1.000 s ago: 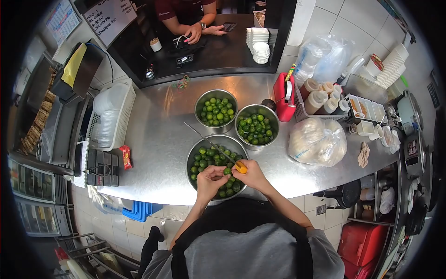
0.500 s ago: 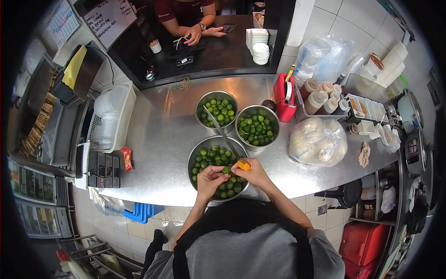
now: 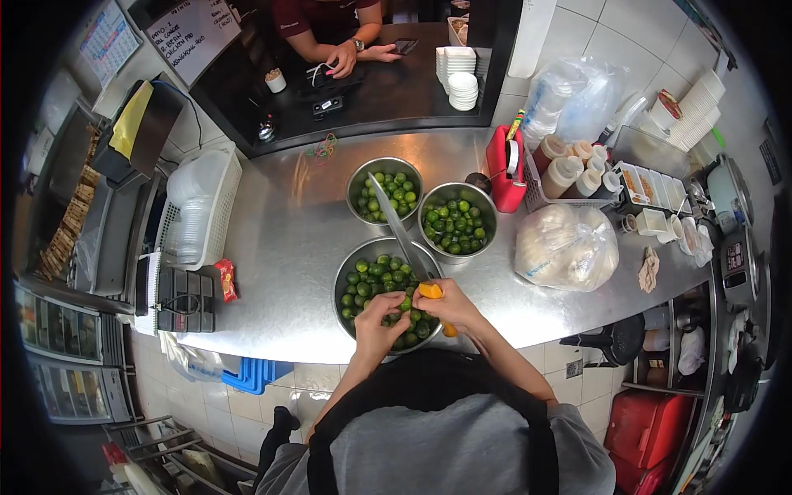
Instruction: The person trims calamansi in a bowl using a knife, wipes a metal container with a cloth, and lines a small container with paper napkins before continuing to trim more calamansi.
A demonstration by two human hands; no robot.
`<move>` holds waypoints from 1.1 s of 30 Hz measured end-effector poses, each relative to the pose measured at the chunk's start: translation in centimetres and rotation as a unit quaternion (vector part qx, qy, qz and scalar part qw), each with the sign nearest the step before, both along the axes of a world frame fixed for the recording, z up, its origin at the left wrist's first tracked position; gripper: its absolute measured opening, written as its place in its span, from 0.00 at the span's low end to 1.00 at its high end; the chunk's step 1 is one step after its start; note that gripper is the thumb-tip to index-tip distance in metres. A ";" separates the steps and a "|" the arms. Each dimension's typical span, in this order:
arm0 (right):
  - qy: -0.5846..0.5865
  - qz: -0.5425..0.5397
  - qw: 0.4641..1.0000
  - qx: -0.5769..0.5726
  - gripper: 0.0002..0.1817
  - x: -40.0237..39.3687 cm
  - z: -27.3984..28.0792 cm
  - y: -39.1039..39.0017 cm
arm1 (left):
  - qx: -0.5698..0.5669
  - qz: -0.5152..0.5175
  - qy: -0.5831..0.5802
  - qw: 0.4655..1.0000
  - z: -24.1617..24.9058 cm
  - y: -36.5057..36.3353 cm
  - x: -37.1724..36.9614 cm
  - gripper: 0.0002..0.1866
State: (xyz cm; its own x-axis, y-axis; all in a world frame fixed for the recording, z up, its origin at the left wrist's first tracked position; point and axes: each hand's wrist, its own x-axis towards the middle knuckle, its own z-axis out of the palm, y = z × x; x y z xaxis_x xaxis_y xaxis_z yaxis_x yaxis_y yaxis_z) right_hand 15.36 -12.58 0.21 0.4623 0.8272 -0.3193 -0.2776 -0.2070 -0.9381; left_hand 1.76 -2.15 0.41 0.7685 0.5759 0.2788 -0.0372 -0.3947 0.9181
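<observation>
My right hand (image 3: 452, 307) is wrapped round the orange handle of a long knife (image 3: 394, 221), whose blade slants up and left over the bowls. Pinched in the fingers of my left hand (image 3: 378, 323) is a small green lime (image 3: 405, 304), close to my right fingertips. Both hands are above the large steel bowl (image 3: 337, 289), which holds many limes (image 3: 363, 289). Behind it stand two smaller steel bowls, one at the back left (image 3: 350, 202) and one at the right (image 3: 494, 227), also full of limes.
A knotted plastic bag (image 3: 568, 249), a red container (image 3: 505, 169) and sauce bottles (image 3: 569, 173) stand on the steel counter (image 3: 280, 247) at right. At left is a white basket (image 3: 219, 210) of plastic lids. Across the pass-through, another person's hands (image 3: 342, 58) rest by a phone.
The knife has turned slightly, its tip moving right, and more of its handle end shows below my right hand. My left hand has shifted a little to the right.
</observation>
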 end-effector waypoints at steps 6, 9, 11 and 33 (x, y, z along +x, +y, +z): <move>0.126 -0.011 0.992 0.002 0.04 -0.3 0.0 0.2 | 0.273 0.017 -0.019 0.962 1.3 -0.1 0.0 0.16; 0.208 -0.037 0.977 0.021 0.04 -0.8 0.7 0.3 | 0.278 0.030 -0.034 0.960 1.3 -0.2 0.0 0.15; 0.174 -0.037 0.984 0.021 0.05 -1.1 0.5 0.2 | 0.270 0.035 -0.039 0.961 1.2 -0.1 0.0 0.14; -0.432 -0.020 0.901 -0.035 0.11 -1.5 3.0 0.1 | -0.349 -0.010 -0.021 0.937 -0.7 0.9 -0.8 0.12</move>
